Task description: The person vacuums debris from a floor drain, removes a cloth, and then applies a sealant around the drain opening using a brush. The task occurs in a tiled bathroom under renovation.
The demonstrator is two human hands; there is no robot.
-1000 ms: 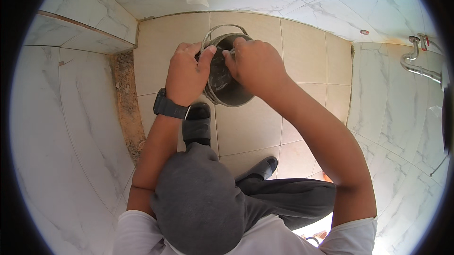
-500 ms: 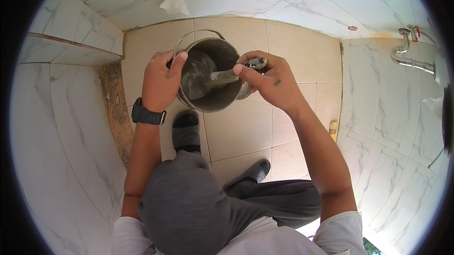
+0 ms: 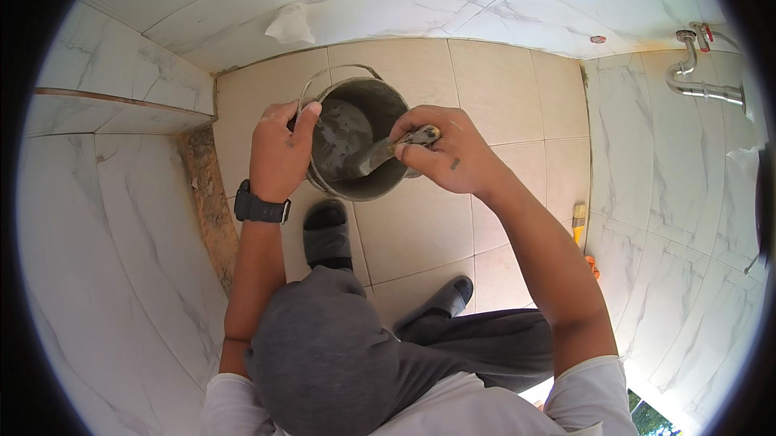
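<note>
A dark bucket [image 3: 383,101] stands on the floor before me, grey cement-like slurry [image 3: 338,130] pooled inside it. My left hand [image 3: 279,149], a black watch on its wrist, is closed on the bucket's left rim, thumb over the edge and fingers outside. Over the opposite rim, my right hand [image 3: 449,151] is wrapped round the handle of a paintbrush [image 3: 373,159]. Grey slurry coats the brush, and its bristle end points down and left against the lower inside of the bucket. The bucket's wire handle [image 3: 335,71] leans over the far side.
Another brush with a yellow handle [image 3: 579,222] lies by the right wall, near a small orange object [image 3: 592,266]. A metal drain pipe [image 3: 687,84] juts from that wall. Crumpled white material [image 3: 291,24] sits at the far wall. A rough bare strip [image 3: 212,202] runs along the left.
The brush in my right hand has tilted and moved lower in the bucket, its bristle end now nearer the front inner wall. My left hand keeps its hold on the rim.
</note>
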